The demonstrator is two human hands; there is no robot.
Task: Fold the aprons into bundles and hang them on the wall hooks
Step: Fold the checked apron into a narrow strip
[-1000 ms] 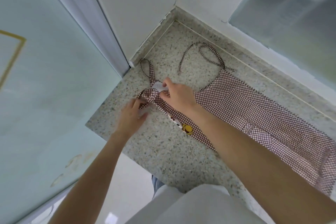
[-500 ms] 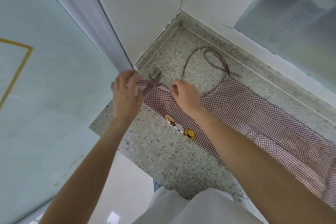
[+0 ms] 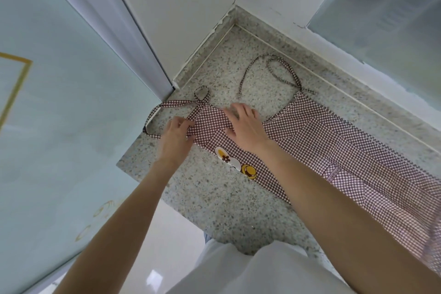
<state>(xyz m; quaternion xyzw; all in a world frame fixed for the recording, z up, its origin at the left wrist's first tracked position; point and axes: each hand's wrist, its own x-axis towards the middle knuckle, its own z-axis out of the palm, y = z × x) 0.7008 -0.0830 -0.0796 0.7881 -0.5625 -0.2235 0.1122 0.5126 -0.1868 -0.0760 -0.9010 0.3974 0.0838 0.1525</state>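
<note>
- Since half a second earlier, left hand [image 3: 176, 137] dropped from the strap knot at the counter edge to the bib corner; right hand [image 3: 245, 124] went from a loose curl to a flat spread on the cloth.
- Left hand: fingers curled, pinching the near corner of the bib's narrow end, just beside the strap [image 3: 152, 124] trailing off the counter's left edge.
- Right hand: fingers near straight, pressing the apron [image 3: 334, 143] down onto the counter [image 3: 214, 198]; it held nothing.
- Apron was a brown-and-white check, lying flat and folded lengthwise into a long strip, running from the hands to the right, out of frame. Cartoon patch [image 3: 235, 162] sat at its near edge, just below the right wrist.
- Handling, my read: thin woven cloth, light, limp, no stiffness. It'd slide on the polished stone, so one palm had to pin while the other folded. Not fragile.
- Grip points: hemmed corners and fold edges for folding; straps only for tying or hanging.
- Far side: second strap loop [image 3: 281, 71] lay loose on the counter near the wall corner, apart from both hands. Risk of snagging in the bundle if not tucked in.
- No hooks in view.
</note>
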